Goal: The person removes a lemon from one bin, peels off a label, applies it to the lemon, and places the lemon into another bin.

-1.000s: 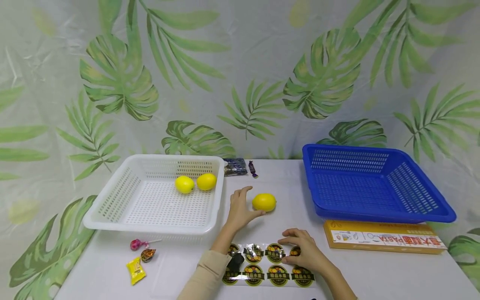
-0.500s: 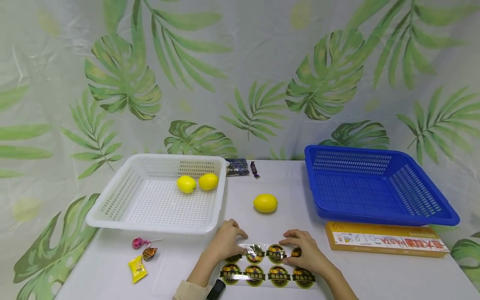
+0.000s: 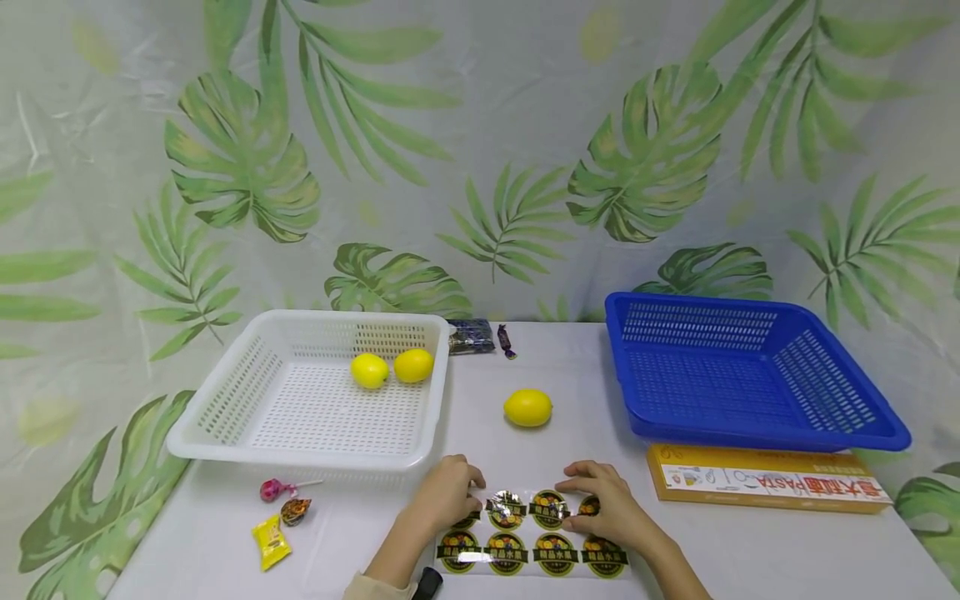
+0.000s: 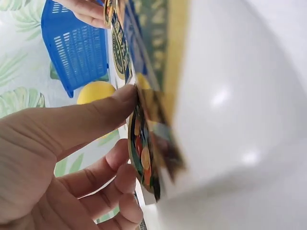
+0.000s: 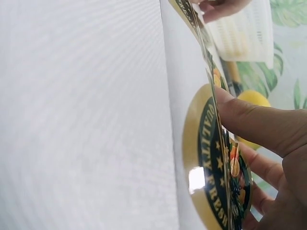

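A clear sheet of round black-and-gold stickers (image 3: pixel 525 550) lies flat at the table's near edge. My left hand (image 3: pixel 476 487) has its fingers curled at the sheet's upper left corner. In the left wrist view this hand (image 4: pixel 127 124) pinches the sheet's edge (image 4: pixel 144 158) between thumb and fingers. My right hand (image 3: pixel 573 504) rests with curled fingers on the sheet's upper right part, thumb pressed on a sticker (image 5: pixel 211 143). A loose lemon (image 3: pixel 528 407) lies just beyond the sheet, between the two baskets.
The white basket (image 3: pixel 300 454) at left holds two lemons (image 3: pixel 391 367). An empty blue basket (image 3: pixel 750 433) is at right, with a yellow pasta box (image 3: pixel 765 483) in front of it. Wrapped sweets (image 3: pixel 277 517) lie at the near left, and others (image 3: pixel 480 335) at the back.
My left hand has drawn back from beside the loose lemon to the sheet's upper left corner and taken hold of it. My right hand has stayed on the sheet.
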`<state>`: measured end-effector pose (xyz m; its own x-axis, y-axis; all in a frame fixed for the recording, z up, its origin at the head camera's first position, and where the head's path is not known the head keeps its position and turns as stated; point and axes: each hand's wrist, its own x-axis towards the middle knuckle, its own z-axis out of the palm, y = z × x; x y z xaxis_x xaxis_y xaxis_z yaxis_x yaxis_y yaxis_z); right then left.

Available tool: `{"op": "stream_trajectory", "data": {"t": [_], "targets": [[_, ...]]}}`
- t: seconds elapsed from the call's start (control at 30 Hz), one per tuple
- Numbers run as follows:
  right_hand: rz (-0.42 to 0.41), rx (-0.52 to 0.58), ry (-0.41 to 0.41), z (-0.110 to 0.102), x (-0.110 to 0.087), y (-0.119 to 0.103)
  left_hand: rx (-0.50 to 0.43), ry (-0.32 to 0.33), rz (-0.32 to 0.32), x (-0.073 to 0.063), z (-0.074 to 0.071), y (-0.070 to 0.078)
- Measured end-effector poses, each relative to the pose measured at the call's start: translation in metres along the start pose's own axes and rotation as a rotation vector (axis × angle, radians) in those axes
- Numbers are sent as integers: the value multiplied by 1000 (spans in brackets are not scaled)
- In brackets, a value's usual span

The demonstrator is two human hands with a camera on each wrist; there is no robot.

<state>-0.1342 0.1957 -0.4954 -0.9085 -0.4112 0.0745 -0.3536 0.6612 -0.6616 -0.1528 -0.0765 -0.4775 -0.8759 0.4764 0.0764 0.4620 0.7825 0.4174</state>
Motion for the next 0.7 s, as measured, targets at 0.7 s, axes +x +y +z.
{"op": "stream_trajectory", "data": {"t": [0.7], "targets": [[4,-96,-25,-3,2,-18,-46,-21,23,-15,-3,-4]]}}
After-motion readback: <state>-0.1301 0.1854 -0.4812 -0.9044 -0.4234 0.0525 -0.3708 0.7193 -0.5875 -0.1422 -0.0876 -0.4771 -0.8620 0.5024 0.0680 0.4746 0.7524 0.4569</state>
